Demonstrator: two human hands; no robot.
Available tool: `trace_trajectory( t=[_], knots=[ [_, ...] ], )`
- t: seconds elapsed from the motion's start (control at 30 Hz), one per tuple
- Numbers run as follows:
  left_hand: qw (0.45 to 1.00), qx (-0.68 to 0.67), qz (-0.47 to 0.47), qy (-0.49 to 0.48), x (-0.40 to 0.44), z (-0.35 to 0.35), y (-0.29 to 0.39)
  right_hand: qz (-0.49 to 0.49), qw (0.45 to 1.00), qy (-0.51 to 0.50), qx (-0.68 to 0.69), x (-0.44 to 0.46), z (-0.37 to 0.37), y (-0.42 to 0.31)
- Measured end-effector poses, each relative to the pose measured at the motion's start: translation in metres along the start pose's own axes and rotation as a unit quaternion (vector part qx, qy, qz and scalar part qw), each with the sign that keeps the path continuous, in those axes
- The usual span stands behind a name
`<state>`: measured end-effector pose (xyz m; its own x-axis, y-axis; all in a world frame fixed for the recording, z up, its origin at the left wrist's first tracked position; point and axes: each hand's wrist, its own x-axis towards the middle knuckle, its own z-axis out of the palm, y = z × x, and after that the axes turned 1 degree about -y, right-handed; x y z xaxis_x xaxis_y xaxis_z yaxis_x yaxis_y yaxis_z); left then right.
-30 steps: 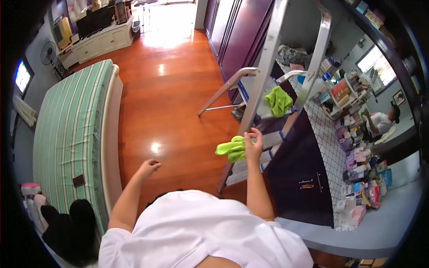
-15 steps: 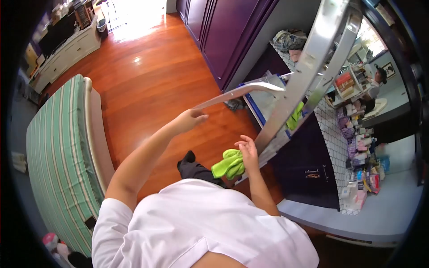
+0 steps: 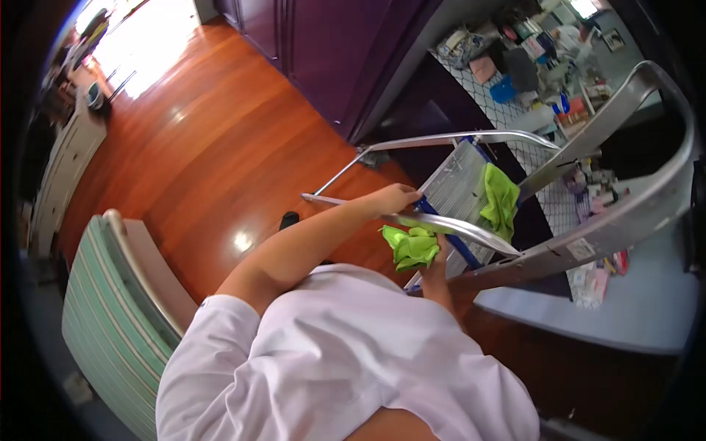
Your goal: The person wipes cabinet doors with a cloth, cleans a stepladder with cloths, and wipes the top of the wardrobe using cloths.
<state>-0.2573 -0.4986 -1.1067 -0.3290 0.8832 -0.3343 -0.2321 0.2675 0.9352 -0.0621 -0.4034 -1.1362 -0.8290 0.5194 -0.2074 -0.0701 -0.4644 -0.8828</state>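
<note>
A metal stepladder [image 3: 603, 132] stands at the right with its ribbed, blue-edged top platform [image 3: 452, 180] below me. My left hand [image 3: 395, 199] is closed on the ladder's side rail, beside the platform's near corner. A bright green cloth [image 3: 411, 247] is in my right hand [image 3: 439, 259], which is partly hidden behind the ladder's rail. Another green cloth [image 3: 500, 200] lies on the platform, draped toward its far edge.
A purple cabinet [image 3: 323, 59] rises ahead. Bottles and boxes crowd the patterned counter [image 3: 482, 95] at right, beside a grey-blue ledge [image 3: 588, 317]. A striped mattress [image 3: 110, 323] is at left on the wooden floor [image 3: 184, 169]. A white low cabinet [image 3: 62, 169] stands far left.
My left hand has moved right and taken hold of the ladder's rail. The view has turned toward the ladder, and my right hand with the green cloth is now beside its platform.
</note>
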Motion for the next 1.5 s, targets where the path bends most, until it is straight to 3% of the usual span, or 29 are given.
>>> trace_trajectory(
  t=[0.1,0.13,0.17,0.23,0.27,0.3,0.33,0.43,0.5,0.57,0.6,0.73,0.83,0.87,1.1,1.27,1.4,1.5],
  knots=[
    [0.996,-0.049,-0.052,-0.052,0.013,0.001,0.013,0.006,0.995,0.074,0.06,-0.002,0.019,0.0],
    [0.996,-0.055,-0.037,-0.059,0.009,-0.002,0.025,0.047,0.975,0.061,0.206,0.002,0.015,0.006],
    [0.996,-0.065,-0.023,-0.064,0.004,-0.005,0.032,0.018,0.975,0.084,0.204,0.0,0.022,0.005],
    [0.996,-0.004,0.018,-0.092,0.008,-0.008,0.034,-0.005,0.983,0.056,0.174,-0.003,0.039,-0.005],
    [0.996,0.006,0.021,-0.087,0.004,-0.009,0.038,-0.019,0.972,0.005,0.235,0.0,0.055,-0.011],
    [0.996,0.016,0.024,-0.081,0.0,-0.01,0.042,-0.025,0.974,0.058,0.217,0.001,0.057,-0.01],
    [0.991,-0.081,-0.024,-0.102,-0.001,-0.01,0.044,-0.028,0.973,0.112,0.198,-0.003,0.055,-0.009],
    [0.997,0.028,0.056,-0.038,0.006,-0.002,0.024,-0.032,0.944,0.285,0.163,-0.002,0.074,-0.013],
    [0.996,0.007,0.043,-0.078,0.007,-0.005,0.021,-0.036,0.937,0.308,0.164,-0.003,0.078,-0.013],
    [0.991,-0.008,0.019,-0.134,0.007,-0.018,0.041,-0.034,0.934,0.319,0.159,-0.005,0.079,-0.015],
    [0.977,-0.068,-0.046,-0.197,0.003,-0.032,0.061,-0.032,0.932,0.323,0.159,-0.005,0.081,-0.016],
    [0.965,-0.119,0.015,-0.235,0.0,-0.037,0.07,-0.026,0.925,0.347,0.15,-0.009,0.084,-0.017],
    [0.97,0.034,0.053,-0.234,0.02,-0.03,0.066,-0.025,0.922,0.356,0.153,-0.012,0.085,-0.017],
    [0.965,0.014,0.033,-0.261,0.028,-0.032,0.069,-0.027,0.921,0.357,0.155,-0.01,0.083,-0.017],
    [0.99,0.061,0.011,-0.129,0.052,-0.007,0.032,-0.015,0.918,0.363,0.161,-0.012,0.075,-0.02],
    [0.994,0.004,-0.04,-0.102,0.07,0.004,0.007,-0.006,0.918,0.36,0.164,-0.009,0.069,-0.02],
    [0.956,-0.204,-0.103,-0.184,0.092,0.004,0.019,-0.008,0.926,0.34,0.163,-0.01,0.044,-0.007],
    [0.951,-0.245,-0.123,-0.142,0.116,0.008,0.029,-0.008,0.925,0.333,0.181,-0.011,0.042,0.0]
  ],
)
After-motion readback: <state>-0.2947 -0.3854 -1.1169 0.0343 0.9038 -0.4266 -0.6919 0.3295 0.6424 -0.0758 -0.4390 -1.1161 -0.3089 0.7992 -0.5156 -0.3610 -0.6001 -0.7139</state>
